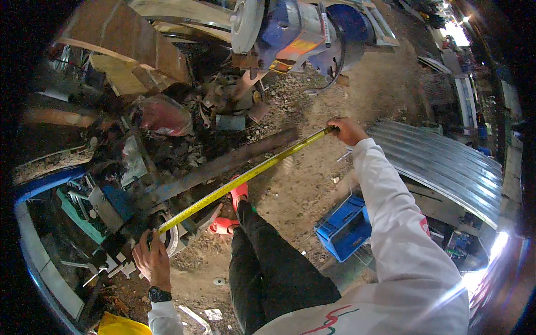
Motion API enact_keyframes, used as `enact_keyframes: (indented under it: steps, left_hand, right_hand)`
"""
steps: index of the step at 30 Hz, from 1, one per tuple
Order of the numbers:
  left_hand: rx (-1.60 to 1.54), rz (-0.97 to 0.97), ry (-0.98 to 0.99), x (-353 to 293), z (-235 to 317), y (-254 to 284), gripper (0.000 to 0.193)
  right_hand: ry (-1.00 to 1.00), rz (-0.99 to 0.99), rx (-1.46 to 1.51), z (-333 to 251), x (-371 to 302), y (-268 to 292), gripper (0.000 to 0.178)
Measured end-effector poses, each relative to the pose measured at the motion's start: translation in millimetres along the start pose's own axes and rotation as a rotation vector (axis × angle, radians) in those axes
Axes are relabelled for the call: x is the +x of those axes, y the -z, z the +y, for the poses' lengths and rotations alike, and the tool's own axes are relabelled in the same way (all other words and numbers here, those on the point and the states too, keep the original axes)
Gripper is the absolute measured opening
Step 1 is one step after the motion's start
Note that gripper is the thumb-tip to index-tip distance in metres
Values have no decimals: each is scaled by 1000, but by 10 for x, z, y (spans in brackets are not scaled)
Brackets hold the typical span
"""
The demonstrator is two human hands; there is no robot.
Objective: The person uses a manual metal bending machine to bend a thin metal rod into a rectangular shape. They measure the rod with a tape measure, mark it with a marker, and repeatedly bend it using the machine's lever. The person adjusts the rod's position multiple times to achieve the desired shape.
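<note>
A yellow tape measure is stretched out in a straight slanting line between my two hands. Its lower left end is in my left hand, which has a black watch on the wrist; the fingers are closed round a small dark part there. Far to the right, my right hand pinches the other end, with the arm reaching out in a white sleeve. Just beyond the tape, and roughly along it, runs a long dark bar. Which hand has the tape's case I cannot tell.
A blue bench grinder stands at the far middle. Scrap and boards crowd the left. At right are a blue crate and a corrugated metal sheet. My feet in red shoes are on dirt ground below the tape.
</note>
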State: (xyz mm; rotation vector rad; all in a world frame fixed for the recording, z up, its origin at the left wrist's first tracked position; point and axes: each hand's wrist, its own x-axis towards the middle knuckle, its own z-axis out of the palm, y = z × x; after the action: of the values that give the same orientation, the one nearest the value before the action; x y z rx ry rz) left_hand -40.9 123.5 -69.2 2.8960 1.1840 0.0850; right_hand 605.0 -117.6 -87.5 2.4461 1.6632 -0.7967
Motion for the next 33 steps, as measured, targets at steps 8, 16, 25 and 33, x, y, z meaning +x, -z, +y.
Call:
enact_keyframes:
  steps: [8, 16, 25, 33]
  left_hand:
    - [71, -57, 38, -65, -26, -39, 31]
    - [44, 5, -1, 44, 63, 27, 23]
    - [10, 88, 4, -42, -11, -23, 22]
    - [0, 75, 10, -59, -3, -50, 29]
  right_hand:
    - [77, 237, -184, -869, -224, 499, 37]
    - [-67, 783, 236, -1347, 782, 2430, 31]
    - [-118, 904, 431, -1164, 1442, 2359, 37]
    - [-140, 899, 200, -1102, 1243, 2431, 31]
